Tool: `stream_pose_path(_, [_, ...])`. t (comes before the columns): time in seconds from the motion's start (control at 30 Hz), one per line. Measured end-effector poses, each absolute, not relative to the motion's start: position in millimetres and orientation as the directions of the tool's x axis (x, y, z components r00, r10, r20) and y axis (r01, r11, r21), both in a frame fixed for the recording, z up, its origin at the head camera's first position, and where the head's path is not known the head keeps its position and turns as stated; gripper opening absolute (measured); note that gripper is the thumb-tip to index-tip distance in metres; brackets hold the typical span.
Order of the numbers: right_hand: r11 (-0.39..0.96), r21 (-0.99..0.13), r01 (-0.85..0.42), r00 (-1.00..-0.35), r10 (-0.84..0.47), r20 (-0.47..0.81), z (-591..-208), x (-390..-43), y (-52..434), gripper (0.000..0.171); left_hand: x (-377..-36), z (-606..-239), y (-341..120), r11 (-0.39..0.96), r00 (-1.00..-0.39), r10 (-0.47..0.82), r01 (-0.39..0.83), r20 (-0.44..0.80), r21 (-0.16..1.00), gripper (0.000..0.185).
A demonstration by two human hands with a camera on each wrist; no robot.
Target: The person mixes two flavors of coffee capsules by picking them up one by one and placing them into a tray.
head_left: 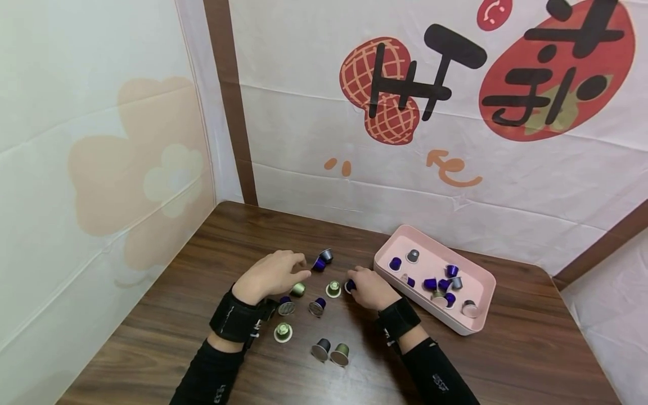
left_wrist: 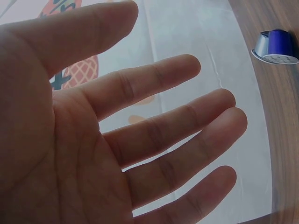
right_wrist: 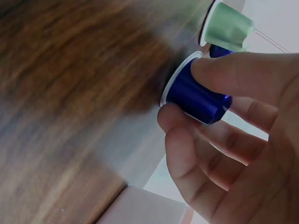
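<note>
Between thumb and fingers, my right hand pinches a dark blue coffee capsule, whose white rim is right at the table top. A light green capsule stands rim-down just left of it. My left hand hovers over the table with fingers extended and slightly spread, its palm bare in the left wrist view. Near its fingertips lie a blue capsule and a grey-blue capsule, side by side. Below that hand are a green capsule and a tipped dark blue capsule.
A pink tray holding several blue, grey and other capsules stands right of my right hand. Nearer me on the wooden table lie a black capsule, an olive capsule and a green capsule. Cloth walls border the table.
</note>
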State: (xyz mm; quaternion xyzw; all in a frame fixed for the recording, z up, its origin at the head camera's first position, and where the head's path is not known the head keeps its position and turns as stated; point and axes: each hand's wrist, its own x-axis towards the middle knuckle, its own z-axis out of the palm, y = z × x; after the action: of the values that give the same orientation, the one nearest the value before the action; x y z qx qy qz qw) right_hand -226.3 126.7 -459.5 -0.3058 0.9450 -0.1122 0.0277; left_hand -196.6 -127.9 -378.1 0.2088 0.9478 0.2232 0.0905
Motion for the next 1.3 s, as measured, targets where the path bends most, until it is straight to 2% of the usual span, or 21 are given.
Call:
stream_pose_path(0.3, [0.782, -0.226, -0.581, -0.810, -0.582, 0.070, -442, -222, 130, 0.016, -196, -376, -128, 0.804, -0.893, 0.443, 0.358, -0.077, 0.475, 0.024])
stream_pose_path(0.8, [0.830, -0.229, -0.508, -0.860, -0.502, 0.088, -398, -222, 165, 0.009, -194, -374, -124, 0.807, -0.891, 0.444, 0.352, -0.093, 0.475, 0.025])
stream_pose_path(1.0, [0.842, -0.192, -0.505, -0.863, -0.491, 0.118, -388, -231, 190, 0.021, -194, -375, -125, 0.813, -0.894, 0.437, 0.344, -0.101, 0.470, 0.025])
stream_pose_path(1.3, [0.854, -0.189, -0.484, -0.874, -0.483, 0.054, -383, -248, 228, 0.003, -193, -376, -127, 0.811, -0.894, 0.434, 0.337, -0.107, 0.478, 0.025])
